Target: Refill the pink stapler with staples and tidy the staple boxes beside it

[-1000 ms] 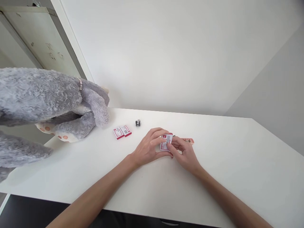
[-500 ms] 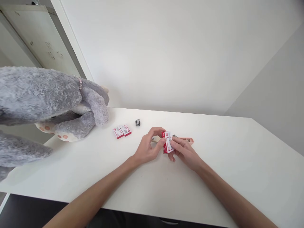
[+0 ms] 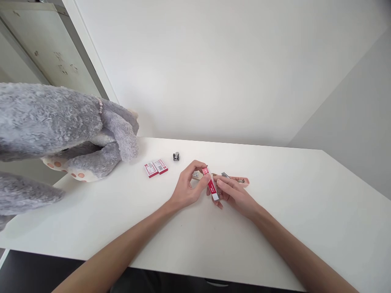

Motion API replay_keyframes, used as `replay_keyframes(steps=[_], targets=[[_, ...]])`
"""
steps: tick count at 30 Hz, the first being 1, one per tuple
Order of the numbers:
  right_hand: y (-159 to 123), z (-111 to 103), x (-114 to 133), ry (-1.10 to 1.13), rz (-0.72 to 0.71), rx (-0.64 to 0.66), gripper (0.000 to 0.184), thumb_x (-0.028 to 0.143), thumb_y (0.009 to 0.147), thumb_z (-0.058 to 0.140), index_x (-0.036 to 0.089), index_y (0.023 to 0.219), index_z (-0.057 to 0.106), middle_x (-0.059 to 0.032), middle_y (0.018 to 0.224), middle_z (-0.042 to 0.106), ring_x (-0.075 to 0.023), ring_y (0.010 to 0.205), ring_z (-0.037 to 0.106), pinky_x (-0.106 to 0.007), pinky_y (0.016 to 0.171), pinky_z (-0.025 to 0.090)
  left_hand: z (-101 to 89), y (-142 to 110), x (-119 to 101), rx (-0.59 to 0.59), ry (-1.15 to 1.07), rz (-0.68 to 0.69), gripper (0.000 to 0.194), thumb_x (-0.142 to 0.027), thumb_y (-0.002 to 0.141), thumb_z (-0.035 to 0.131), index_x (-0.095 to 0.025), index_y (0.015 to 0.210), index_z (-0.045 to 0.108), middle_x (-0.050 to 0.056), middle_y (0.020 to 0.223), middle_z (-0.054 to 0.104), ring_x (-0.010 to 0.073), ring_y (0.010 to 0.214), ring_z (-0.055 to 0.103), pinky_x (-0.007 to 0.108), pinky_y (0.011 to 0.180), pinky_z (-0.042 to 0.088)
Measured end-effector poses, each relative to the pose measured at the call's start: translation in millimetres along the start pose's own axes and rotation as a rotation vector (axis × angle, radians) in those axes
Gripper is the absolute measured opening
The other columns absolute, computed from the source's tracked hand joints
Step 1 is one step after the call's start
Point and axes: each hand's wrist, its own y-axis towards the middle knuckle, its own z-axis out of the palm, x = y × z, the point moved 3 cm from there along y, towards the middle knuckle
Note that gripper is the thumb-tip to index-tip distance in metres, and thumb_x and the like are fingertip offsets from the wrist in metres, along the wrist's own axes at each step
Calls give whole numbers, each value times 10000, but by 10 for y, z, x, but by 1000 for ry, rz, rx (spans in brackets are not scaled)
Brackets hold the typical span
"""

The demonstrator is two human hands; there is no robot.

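Note:
My left hand [image 3: 191,185] pinches a small red-and-white staple box [image 3: 211,184] between thumb and fingers. The box is tilted, its narrow red side turned up, and an end flap seems raised at its top. My right hand [image 3: 233,193] is closed around the lower right part of the box, with some fingers underneath. Something grey shows by the box's lower end, too small to make out. Behind the hands lies what looks like an opened pink stapler [image 3: 243,181], its middle hidden by my fingers; a cream part [image 3: 197,175] shows to the left.
Two similar red-and-white boxes [image 3: 156,167] lie side by side on the white table [image 3: 269,240], left of my hands. A small black-and-silver item [image 3: 176,156] sits behind them. A large grey plush toy [image 3: 91,138] fills the left side. A wall [image 3: 214,73] rises behind the table.
The staple box has been turned from its broad white face to its narrow red side, and an end appears opened. My right thumb has come off the broad face.

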Motion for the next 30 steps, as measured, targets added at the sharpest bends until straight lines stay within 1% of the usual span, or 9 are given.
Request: replay_keyframes(steps=[4, 7, 11, 14, 17, 20, 24, 28, 30], targets=[[-8, -4, 11, -4, 12, -10, 409, 551, 1031, 597, 212, 1245, 683, -61, 942, 654, -173, 733, 635, -322, 630, 540, -13, 5, 10, -28, -26, -6, 229, -447, 1041, 580, -219, 1054, 606, 55, 964, 633, 199, 907, 590, 365, 852, 493], [-20, 5, 41, -7, 12, -28, 408, 544, 1008, 638, 216, 1247, 675, -74, 1005, 673, -167, 723, 633, -327, 628, 542, -13, 2, 0, -11, -80, -7, 232, -445, 1044, 576, -219, 1083, 612, 64, 1013, 638, 199, 928, 601, 365, 857, 505], [-27, 15, 76, 11, 4, -36, 375, 482, 993, 681, 229, 1268, 641, -68, 1030, 686, -160, 721, 653, -311, 609, 535, -19, 4, 13, 20, -211, -78, 253, -457, 1032, 599, -216, 1109, 605, 73, 1076, 639, 200, 952, 620, 344, 820, 531], [-23, 21, 84, -8, -26, -23, 406, 443, 981, 705, 252, 1319, 587, -53, 1040, 688, -162, 713, 686, -311, 601, 545, -48, 14, 69, -20, -312, -125, 266, -455, 1021, 620, -210, 1125, 604, 58, 1025, 627, 187, 923, 613, 331, 812, 535], [-25, 34, 76, -58, -82, -34, 444, 419, 966, 726, 292, 1337, 517, -39, 1078, 691, -164, 692, 720, -319, 601, 562, -81, 24, 140, -81, -356, -147, 265, -454, 1020, 624, -208, 1117, 610, 41, 992, 609, 176, 905, 597, 322, 818, 523], [-41, 49, 66, -168, -121, -112, 381, 414, 965, 727, 304, 1256, 507, -41, 1132, 700, -165, 676, 745, -308, 580, 560, -89, 26, 170, -104, -362, -154, 262, -460, 1014, 632, -209, 1086, 609, 33, 975, 599, 170, 880, 586, 316, 807, 512], [-61, 62, 80, -400, -171, -241, 200, 397, 974, 695, 268, 1113, 629, -66, 1208, 697, -146, 656, 737, -309, 583, 569, -74, 16, 130, -101, -324, -159, 271, -470, 1013, 629, -214, 1097, 600, 28, 955, 600, 168, 868, 588, 314, 810, 508], [-71, 77, 120, -618, -343, -269, 116, 343, 977, 666, 262, 1030, 731, -89, 1290, 661, -125, 669, 702, -336, 628, 592, -62, 13, 67, -106, -260, -153, 294, -499, 1007, 628, -218, 1083, 587, 23, 926, 599, 167, 836, 576, 314, 798, 494], [-76, 78, 124, -701, -379, -289, 121, 340, 980, 656, 273, 1005, 753, -90, 1287, 660, -127, 665, 685, -346, 623, 596, -60, 14, 52, -110, -232, -146, 306, -515, 1002, 628, -221, 1078, 584, 27, 930, 604, 173, 840, 582, 322, 802, 492]])
